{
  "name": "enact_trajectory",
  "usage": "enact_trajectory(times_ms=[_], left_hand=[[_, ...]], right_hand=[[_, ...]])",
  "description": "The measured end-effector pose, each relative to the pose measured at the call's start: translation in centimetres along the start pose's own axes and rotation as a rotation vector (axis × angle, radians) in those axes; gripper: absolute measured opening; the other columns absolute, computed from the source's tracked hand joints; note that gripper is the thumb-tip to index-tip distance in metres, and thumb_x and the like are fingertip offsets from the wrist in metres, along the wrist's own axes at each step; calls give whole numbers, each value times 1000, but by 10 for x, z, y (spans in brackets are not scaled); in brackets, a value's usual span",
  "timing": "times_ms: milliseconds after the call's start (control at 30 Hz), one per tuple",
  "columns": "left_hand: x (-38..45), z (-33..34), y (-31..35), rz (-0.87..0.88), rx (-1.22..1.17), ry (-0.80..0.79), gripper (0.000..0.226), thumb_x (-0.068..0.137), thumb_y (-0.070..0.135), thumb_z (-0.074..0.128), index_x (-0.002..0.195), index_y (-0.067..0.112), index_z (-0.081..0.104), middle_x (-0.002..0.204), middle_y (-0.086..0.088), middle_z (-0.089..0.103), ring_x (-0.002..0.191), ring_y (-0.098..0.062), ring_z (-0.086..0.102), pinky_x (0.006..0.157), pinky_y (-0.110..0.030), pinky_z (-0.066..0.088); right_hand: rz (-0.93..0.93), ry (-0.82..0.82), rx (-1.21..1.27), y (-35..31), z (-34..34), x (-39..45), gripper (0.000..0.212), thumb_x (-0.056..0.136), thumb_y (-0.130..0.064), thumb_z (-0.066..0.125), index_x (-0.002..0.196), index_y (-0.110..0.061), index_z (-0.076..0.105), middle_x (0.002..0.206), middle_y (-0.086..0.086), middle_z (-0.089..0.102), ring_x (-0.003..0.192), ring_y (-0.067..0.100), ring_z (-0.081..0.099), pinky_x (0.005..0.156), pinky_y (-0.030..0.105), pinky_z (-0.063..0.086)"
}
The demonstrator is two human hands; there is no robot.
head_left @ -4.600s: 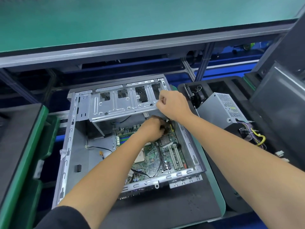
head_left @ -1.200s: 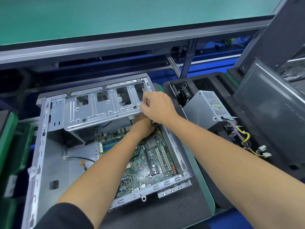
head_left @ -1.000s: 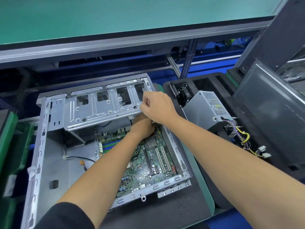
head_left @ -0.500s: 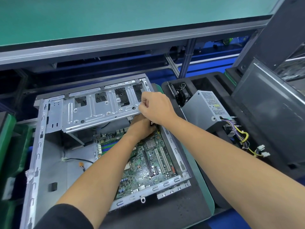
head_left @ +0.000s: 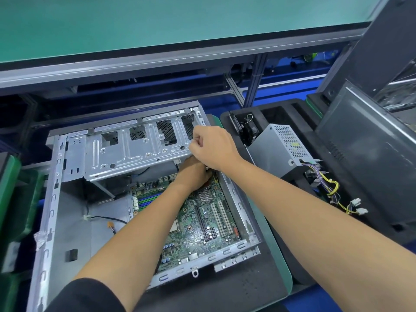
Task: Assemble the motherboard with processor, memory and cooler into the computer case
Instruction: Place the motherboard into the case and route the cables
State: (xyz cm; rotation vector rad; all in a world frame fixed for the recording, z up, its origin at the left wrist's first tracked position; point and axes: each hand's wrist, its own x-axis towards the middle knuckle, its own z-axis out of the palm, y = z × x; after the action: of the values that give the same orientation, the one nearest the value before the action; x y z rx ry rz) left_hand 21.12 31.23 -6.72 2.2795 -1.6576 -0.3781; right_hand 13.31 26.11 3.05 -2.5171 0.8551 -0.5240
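Inside the case [head_left: 51, 199], left hand [head_left: 194, 174] curls over the motherboard [head_left: 202, 221]; right hand [head_left: 211, 147] fisted above, grip unclear.

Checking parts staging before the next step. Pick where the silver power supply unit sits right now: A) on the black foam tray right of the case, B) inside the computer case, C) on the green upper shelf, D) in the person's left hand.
A: the power supply unit rests on the black foam tray, outside the computer case.

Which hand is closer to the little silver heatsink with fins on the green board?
Left. The left hand is just above the heatsink; the right hand is farther up.
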Motion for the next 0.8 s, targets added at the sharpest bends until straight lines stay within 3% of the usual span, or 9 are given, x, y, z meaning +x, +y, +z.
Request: enact_trajectory(times_ms=[100,300,567,800], left_hand=[[1,0,0,9,21,-3,13,88,18,55,92,8,63,88,-14,67,70,-28,48,59,-28,31],[-4,-2,-2,61,5,77,11,85,14,58,86,4,62,82,-17,67,67,-29,51,58,-29,32],[-1,-2,-2,-9,26,-24,9,90,13,54,81,10,55,83,-19,64,63,-23,37,57,-30,28],[3,0,2,-47,82,-84,11,89,13,49,78,14,52,85,-15,63,69,-26,42,58,-31,33]], right_hand=[[-6,0,-9,0,0,0,12,83,-17,55,78,-8,60,62,2,59,65,23,57,58,30,45],[-2,6,-12,1,1,0,12,83,-18,54,77,-9,60,61,1,59,63,22,56,56,28,42],[-8,-2,-14,2,1,0,11,83,-18,55,76,-10,58,62,0,59,64,22,56,52,24,35],[-18,-2,-45,0,1,0,12,83,-19,54,77,-10,59,64,0,61,65,22,57,56,28,41]])
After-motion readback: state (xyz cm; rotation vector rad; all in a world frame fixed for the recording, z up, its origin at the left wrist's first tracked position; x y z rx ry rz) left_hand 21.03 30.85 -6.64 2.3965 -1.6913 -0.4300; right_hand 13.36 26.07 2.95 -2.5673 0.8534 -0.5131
